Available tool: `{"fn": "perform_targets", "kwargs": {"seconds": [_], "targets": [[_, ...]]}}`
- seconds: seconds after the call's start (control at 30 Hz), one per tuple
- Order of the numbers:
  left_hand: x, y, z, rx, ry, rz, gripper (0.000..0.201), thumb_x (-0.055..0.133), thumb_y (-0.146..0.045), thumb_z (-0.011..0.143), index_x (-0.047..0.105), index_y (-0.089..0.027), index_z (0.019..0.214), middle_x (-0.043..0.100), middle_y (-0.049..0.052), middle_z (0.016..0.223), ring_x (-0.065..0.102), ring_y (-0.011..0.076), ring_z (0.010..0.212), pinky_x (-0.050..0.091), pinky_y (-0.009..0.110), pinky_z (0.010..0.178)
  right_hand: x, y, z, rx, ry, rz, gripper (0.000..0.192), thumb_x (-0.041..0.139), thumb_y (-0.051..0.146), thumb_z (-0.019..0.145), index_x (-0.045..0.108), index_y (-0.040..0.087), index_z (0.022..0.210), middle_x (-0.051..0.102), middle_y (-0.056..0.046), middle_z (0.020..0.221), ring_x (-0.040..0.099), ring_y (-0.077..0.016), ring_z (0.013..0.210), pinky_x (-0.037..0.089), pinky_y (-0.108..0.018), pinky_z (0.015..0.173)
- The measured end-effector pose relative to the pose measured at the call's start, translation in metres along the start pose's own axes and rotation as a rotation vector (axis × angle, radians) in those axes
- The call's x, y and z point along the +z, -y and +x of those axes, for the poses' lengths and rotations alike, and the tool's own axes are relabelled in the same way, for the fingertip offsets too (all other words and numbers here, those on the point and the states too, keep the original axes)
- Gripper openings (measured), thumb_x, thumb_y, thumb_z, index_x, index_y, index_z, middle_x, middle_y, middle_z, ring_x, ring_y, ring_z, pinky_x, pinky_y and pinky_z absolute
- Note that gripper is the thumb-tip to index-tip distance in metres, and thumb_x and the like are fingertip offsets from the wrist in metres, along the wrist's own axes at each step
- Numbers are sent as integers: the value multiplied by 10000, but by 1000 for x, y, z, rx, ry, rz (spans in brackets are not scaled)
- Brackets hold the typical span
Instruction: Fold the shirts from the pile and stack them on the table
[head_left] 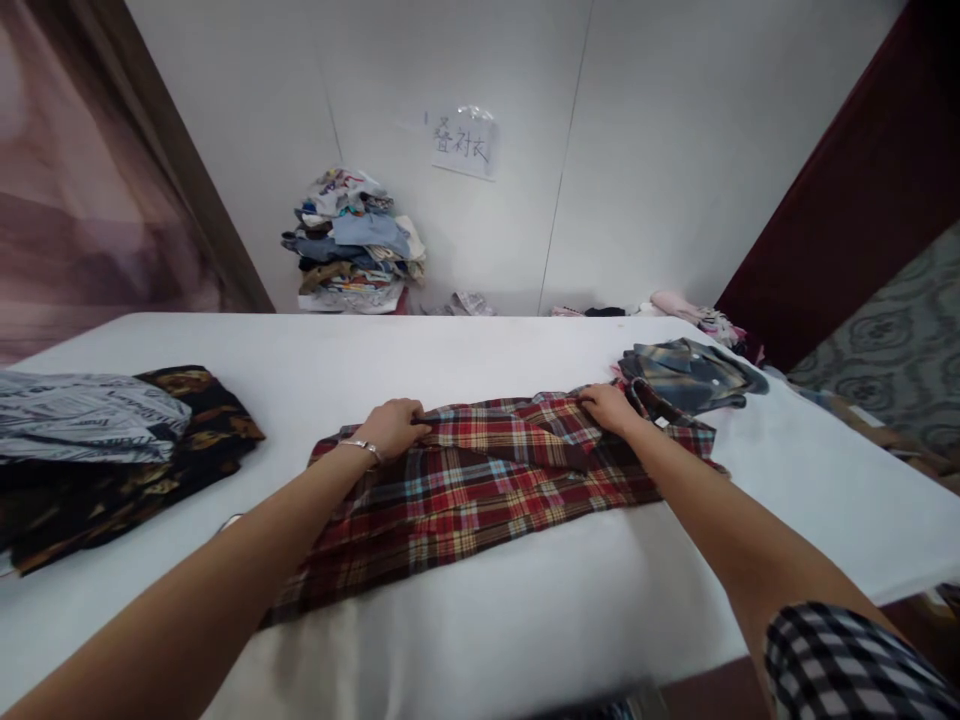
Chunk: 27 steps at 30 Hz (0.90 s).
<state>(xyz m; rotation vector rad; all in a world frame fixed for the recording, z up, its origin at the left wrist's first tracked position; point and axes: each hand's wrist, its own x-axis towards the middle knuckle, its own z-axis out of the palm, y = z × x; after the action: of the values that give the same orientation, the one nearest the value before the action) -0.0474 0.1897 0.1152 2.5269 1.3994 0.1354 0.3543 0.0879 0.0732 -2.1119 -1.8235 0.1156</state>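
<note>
The red plaid shirt [457, 500] is lying lengthwise across the bench [360, 355], its collar [654, 400] toward our right. Near its far edge we are pinching cloth with left hand [391, 428] and right hand [610, 408], each grip clamped on the shirt; for flat layers, we should be tensioning evenly between them. A grey checked shirt [694, 372] is lying just beyond the collar, dark printed clothing [225, 410] to our left.

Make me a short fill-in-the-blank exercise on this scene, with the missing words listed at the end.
1. Of the left hand and the right hand, the ____ one is nearer the collar of the red plaid shirt.
2. The tabletop is ____ in colour.
3. The bracelet is worn on the person's ____ side.
4. The handwritten sign is up on the ____.

Missing words: right; white; left; wall.
</note>
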Motion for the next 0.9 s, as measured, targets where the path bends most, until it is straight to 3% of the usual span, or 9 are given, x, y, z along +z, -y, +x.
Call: {"fn": "perform_targets", "kwargs": {"seconds": [0.1,0.2,0.27,0.4,0.5,0.63,0.7,0.8,0.9], "targets": [[-26,-15,-25,24,-52,-284,202,583,-393,712,513,-206,743,678,43,950,638,216,884,501,334,783,-2,-6,-1,13,-60,17,241,483,167,860,709,153,943,700,-102,1028,602,-201,992,416,-323,938],[-51,-32,-57,83,27,-681,280,612,-383,687,393,-209,680,661,37,1101,639,195,897,525,322,757,-5,-8,-4,23,-108,51,250,456,168,876,681,144,981,694,-101,1034,608,-191,962,435,-296,896],[-60,-41,-78,127,61,-794,287,615,-331,677,355,-211,664,646,38,1163,627,202,962,528,320,769,-6,-8,-6,33,-129,69,249,446,168,880,670,155,987,698,-91,1020,615,-189,942,443,-289,872],[-58,-43,-108,132,-62,-706,255,589,-257,661,337,-218,653,648,52,1163,600,221,1035,514,340,824,-5,-8,-6,84,-163,70,249,436,183,884,664,153,978,705,-109,986,629,-212,902,453,-306,825],[-50,-26,-117,87,-212,-575,186,534,-221,639,352,-224,675,635,34,1182,594,223,1049,507,343,831,-2,-8,-3,109,-160,61,245,440,200,884,669,159,964,711,-112,973,635,-221,902,452,-313,822],[-36,12,-110,-95,-294,-306,91,469,-215,647,447,-219,735,618,65,1196,614,246,1009,497,382,847,2,-1,2,111,-163,53,245,451,193,868,681,168,950,711,-114,985,633,-239,940,443,-353,869],[-29,24,-105,-238,-333,-208,168,452,-254,705,532,-204,844,634,101,1138,638,250,931,497,400,839,3,6,3,96,-182,51,255,471,206,860,673,167,1010,688,-126,1077,609,-251,1022,423,-379,923],[-17,25,-102,-329,-297,-143,326,436,-388,801,587,-181,1003,661,115,1032,652,261,883,505,395,794,3,17,-6,-15,-223,80,268,487,215,852,658,166,1052,659,-122,1133,574,-241,1081,403,-380,970],[0,14,-103,-229,-225,-78,511,420,-550,831,577,-160,1121,630,151,1155,624,296,1015,497,408,824,1,30,-32,-197,-280,176,227,462,220,869,664,181,964,673,-96,1021,588,-224,988,437,-380,927]]}}
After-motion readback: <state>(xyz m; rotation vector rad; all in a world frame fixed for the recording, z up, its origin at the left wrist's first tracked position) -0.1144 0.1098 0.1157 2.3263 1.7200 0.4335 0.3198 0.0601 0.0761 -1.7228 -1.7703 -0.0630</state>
